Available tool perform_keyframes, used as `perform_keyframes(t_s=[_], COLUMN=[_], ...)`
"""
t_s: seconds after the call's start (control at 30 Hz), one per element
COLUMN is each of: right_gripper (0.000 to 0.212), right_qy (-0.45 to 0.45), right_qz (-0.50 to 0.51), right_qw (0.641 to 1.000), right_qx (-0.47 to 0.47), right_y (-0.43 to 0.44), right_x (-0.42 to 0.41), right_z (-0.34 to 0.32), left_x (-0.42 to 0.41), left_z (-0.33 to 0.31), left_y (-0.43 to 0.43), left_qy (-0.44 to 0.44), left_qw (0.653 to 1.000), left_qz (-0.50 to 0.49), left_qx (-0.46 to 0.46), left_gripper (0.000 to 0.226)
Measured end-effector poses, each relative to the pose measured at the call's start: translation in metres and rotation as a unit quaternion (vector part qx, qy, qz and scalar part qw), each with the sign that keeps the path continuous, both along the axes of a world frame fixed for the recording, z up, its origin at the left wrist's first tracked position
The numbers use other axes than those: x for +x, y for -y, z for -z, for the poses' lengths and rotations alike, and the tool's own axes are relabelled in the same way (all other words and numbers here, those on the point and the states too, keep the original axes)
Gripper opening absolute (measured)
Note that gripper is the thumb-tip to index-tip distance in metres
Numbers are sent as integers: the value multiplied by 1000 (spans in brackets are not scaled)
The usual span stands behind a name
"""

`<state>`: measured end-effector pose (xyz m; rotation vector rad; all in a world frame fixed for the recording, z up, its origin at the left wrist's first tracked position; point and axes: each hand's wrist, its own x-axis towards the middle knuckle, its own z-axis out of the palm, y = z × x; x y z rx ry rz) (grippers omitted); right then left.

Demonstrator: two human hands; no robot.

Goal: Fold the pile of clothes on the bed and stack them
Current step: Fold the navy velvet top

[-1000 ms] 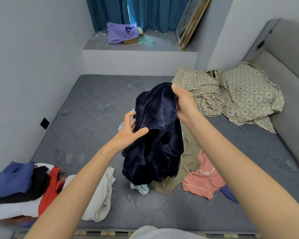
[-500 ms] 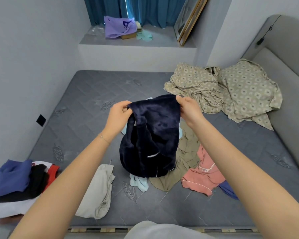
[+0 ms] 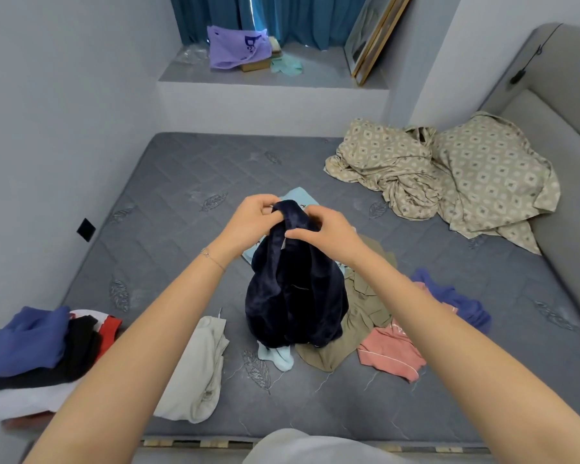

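Status: mid-task, and I'd say less than half done.

In hand: navy fleece garment [image 3: 295,296]. The left hand [image 3: 252,219] has its fingers [image 3: 265,204] curled round the top edge. The right hand [image 3: 322,234] pinches the same edge just beside it, fingers [image 3: 298,233] closed on the cloth, and the two hands are nearly touching. The garment hangs bunched from that edge, its lower end resting on the loose pile in the middle of the bed [image 3: 181,182]. It isn't spread out and there's no fold in it yet.

Done: the stack [image 3: 31,346] at the near-left corner of the bed. Blue is on top, then black, red and white below. It looks roughly folded with loose edges. I count about four pieces but can't tell exactly.

To do:
- the navy piece I'm holding
- cream garment [image 3: 198,370], crumpled, near my left forearm
- light blue piece [image 3: 278,358], mostly under the navy one
- khaki garment [image 3: 359,316], touching the navy one on the right
- pink garment [image 3: 392,353], just beside the khaki
- blue garment [image 3: 456,299], partly behind my right arm

That's at least six pieces.

The patterned bedding [image 3: 449,175] is heaped at the far right, well apart from the pile. I'd guess it's out of scope, but I'm not sure.
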<state>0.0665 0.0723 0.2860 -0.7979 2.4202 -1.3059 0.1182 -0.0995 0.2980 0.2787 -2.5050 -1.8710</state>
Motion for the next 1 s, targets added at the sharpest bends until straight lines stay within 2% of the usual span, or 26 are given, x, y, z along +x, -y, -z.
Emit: perform_keyframes(t_s=[0.13,0.2,0.33,0.43,0.47,0.53,0.6,0.67,0.73,0.8,0.93,1.0], right_gripper=[39,47,46,40,38,37,37,38,47,46,41,40], right_qy=[4,4,55,110,122,127,106,64,2,-20,-14,7], right_qz=[17,46,95,111,114,119,125,145,172,202,238,238], right_qw=[1000,999,989,973,967,963,965,972,977,975,969,969], right_qx=[-1,-20,-103,-172,-191,-208,-203,-172,-123,-90,-69,-72], right_y=[3,2,3,7,7,7,6,-1,-13,-28,-48,-50], right_x=[-4,-9,-15,-16,-16,-18,-20,-26,-38,-48,-54,-52], right_z=[-1,-3,-12,-21,-23,-26,-28,-26,-21,-14,-4,0], left_x=[13,22,40,43,41,36,31,27,23,18,10,8], left_z=[14,32,68,86,93,100,101,96,85,72,43,33], left_y=[10,15,10,2,2,4,9,18,31,45,53,51], left_qy=[20,39,82,57,40,12,-20,-33,-35,-37,-69,-84], left_qw=[993,991,993,996,996,995,986,982,988,993,992,989], left_qz=[36,33,72,76,71,45,13,-12,-53,-90,-106,-115], left_qx=[114,125,51,-3,-24,-91,-168,-184,-138,-61,28,45], left_gripper=[11,16,36,57,55,37,22,17,24,25,17,17])
